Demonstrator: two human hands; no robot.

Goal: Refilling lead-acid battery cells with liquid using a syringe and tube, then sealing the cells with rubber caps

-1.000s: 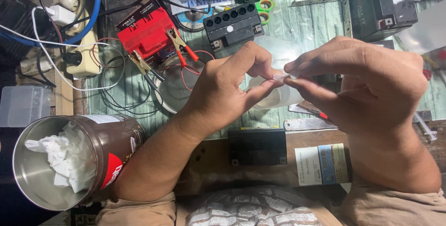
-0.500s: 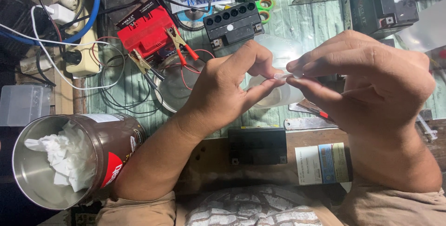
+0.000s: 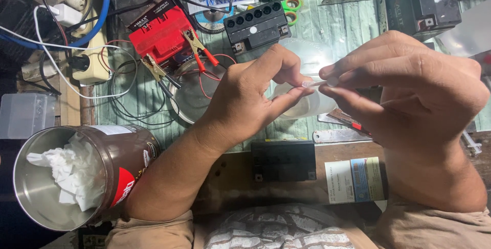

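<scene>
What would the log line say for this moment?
left hand: pinching small clear tube | right hand: pinching same tube | below: clear cup

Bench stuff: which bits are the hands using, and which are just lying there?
In use:
left hand
right hand
small clear tube, pinched between both

Lying about:
red battery
black cell strip
tin can with crumpled tissue
black battery

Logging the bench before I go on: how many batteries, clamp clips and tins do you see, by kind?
Batteries: 4, namely red battery, black battery at top right, black battery by the person's lap, black cell block with six round ports
Clamp clips: 2, both on the red battery
Tins: 1, brown tin with white paper
Total: 7
</scene>
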